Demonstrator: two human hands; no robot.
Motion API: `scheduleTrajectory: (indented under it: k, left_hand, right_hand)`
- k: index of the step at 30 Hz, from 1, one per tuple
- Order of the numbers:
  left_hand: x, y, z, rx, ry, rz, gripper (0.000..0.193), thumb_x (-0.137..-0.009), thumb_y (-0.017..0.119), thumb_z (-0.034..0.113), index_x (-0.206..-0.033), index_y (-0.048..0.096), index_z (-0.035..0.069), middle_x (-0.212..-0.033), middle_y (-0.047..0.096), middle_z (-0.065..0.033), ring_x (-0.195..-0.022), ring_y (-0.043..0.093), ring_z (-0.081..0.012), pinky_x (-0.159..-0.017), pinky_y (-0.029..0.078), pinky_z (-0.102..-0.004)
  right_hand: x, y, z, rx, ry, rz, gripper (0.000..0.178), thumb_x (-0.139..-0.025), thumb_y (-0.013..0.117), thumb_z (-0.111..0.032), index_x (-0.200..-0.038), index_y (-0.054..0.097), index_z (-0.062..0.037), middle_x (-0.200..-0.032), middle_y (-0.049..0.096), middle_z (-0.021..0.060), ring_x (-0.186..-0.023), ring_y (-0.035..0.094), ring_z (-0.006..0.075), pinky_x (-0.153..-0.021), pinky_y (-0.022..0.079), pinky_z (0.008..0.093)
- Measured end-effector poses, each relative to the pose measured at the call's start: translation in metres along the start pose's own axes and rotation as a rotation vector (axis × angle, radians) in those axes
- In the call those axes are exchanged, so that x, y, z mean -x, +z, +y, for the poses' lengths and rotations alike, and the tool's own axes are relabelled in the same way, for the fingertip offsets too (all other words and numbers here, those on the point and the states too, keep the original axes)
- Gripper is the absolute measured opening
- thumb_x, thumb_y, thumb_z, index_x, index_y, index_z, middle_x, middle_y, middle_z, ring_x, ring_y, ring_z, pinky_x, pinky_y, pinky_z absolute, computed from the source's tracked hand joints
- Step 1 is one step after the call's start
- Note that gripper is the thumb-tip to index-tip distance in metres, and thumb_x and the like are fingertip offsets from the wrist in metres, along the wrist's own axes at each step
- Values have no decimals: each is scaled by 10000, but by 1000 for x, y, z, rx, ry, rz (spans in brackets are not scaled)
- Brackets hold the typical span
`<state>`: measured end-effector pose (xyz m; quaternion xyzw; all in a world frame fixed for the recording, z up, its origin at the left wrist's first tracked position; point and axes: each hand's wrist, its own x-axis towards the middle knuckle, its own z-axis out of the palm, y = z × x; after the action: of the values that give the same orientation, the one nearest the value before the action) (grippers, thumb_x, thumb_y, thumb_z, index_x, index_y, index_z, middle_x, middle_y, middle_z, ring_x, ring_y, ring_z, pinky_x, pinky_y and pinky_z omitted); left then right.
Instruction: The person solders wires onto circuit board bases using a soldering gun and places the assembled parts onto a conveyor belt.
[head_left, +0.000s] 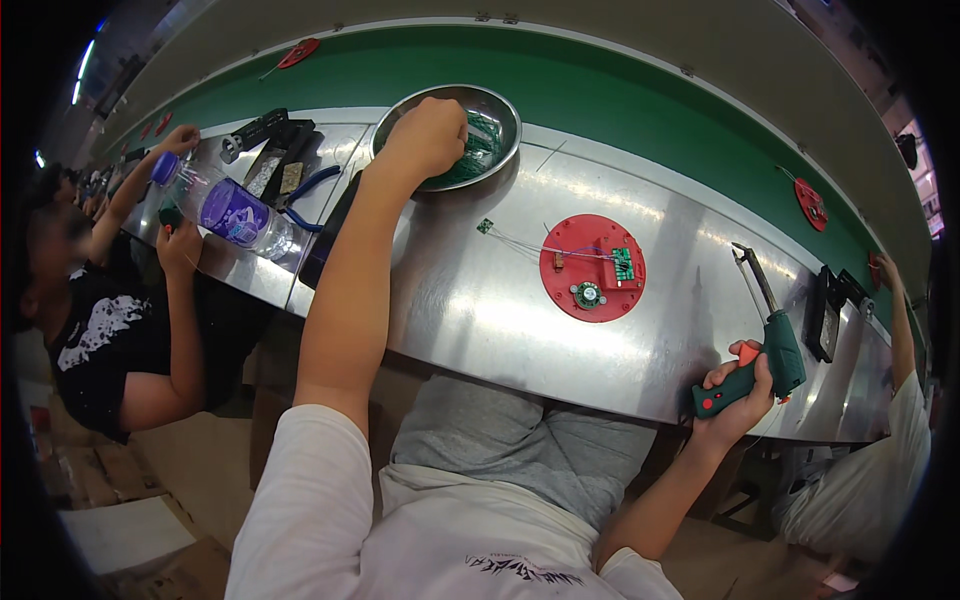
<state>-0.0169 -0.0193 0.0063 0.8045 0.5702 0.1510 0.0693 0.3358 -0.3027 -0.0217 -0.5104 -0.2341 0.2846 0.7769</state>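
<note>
L hand point(428, 138) over/into steel bowl point(511, 128): fingers curled inward, tips hidden behind knuckles, so can't tell whether they're pinching a strand. Bowl holds thin green wires point(484, 150), prob. w/ some clear plastic film among them; too murky to be sure.

R hand point(744, 405) wrapped round grip of dk-green soldering gun point(786, 352), finger near orange trigger; tip points up & away, well apart from the work.

Betw. hands, on bench point(450, 310): red disc point(576, 232), lying flat, open side up.

Progress (my read): part-built. Green circuit board point(623, 264) sits in disc's raised housing; round component point(587, 294), speaker-like, sits nr lower edge. Thin wires point(525, 243) run L from disc to small green board point(485, 227), which lies outside on bare metal, so not yet seated. Any joints left to solder: can't make out at this res.

Materials: disc = matte moulded plastic, circular, w/ posts & small holes. Bench = brushed sheet metal, streaky glare. Bowl = polished, round, rolled rim. Wires = fine, springy-looking, tangled.

Farther out: blue-handled pliers point(317, 184) & clear bottle point(236, 213), purple label, both L; other red disc point(808, 206) far R on green strip point(620, 105). Co-workers both sides.
</note>
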Motion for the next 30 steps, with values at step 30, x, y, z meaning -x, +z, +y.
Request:
scheduleTrajectory:
  k: [30]
  left_hand:
    - [22,-41,41,575,225,357,132,-867,612,2,-971,690,-18,-837,737,-145,-789,731,-212,-740,551,-300]
  right_hand:
    - [4,0,-3,31,5,-74,272,-950,571,-223,-1020,576,40,-897,609,141,-473,533,147,-414,435,282]
